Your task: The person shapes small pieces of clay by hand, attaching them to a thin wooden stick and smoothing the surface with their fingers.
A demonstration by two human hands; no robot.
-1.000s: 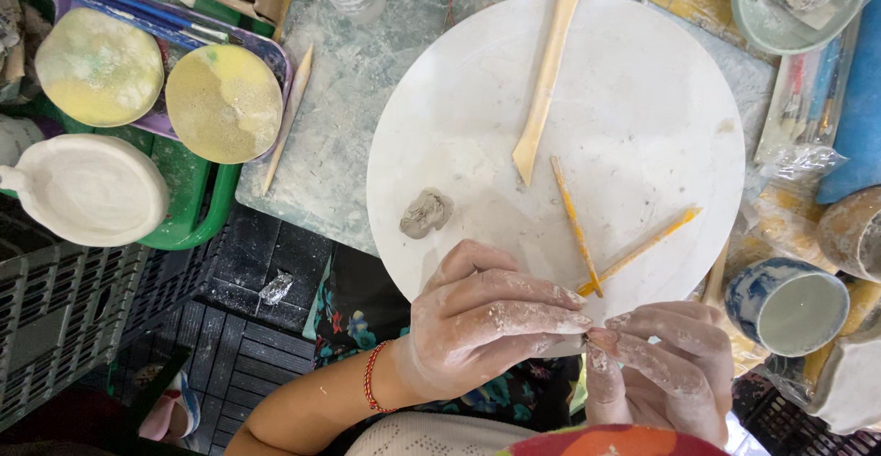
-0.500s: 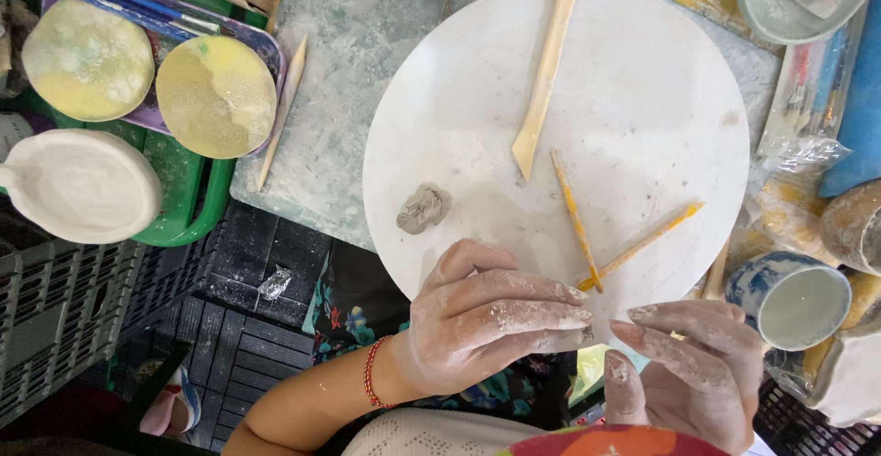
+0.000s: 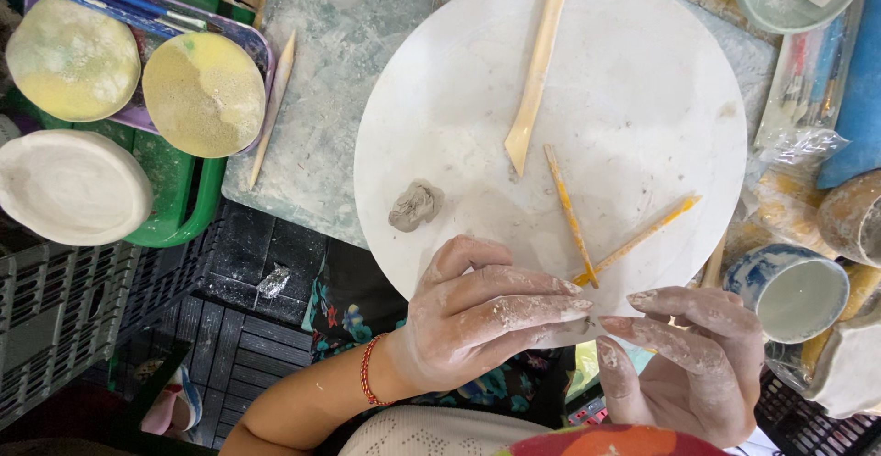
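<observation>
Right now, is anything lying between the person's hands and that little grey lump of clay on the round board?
Nothing visible. The clay lump sits alone on the round board, just beyond the left hand; the yellow sticks lie off to the side, nearer the right hand.

Clay lump [image 3: 415, 205] on round board [image 3: 642, 80], left of sticks [image 3: 571, 215]

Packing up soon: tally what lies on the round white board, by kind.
Wooden modelling tool: 1
Thin yellow sticks: 2
Grey clay lump: 1
Total: 4
The left hand rests on the board edge.
</observation>
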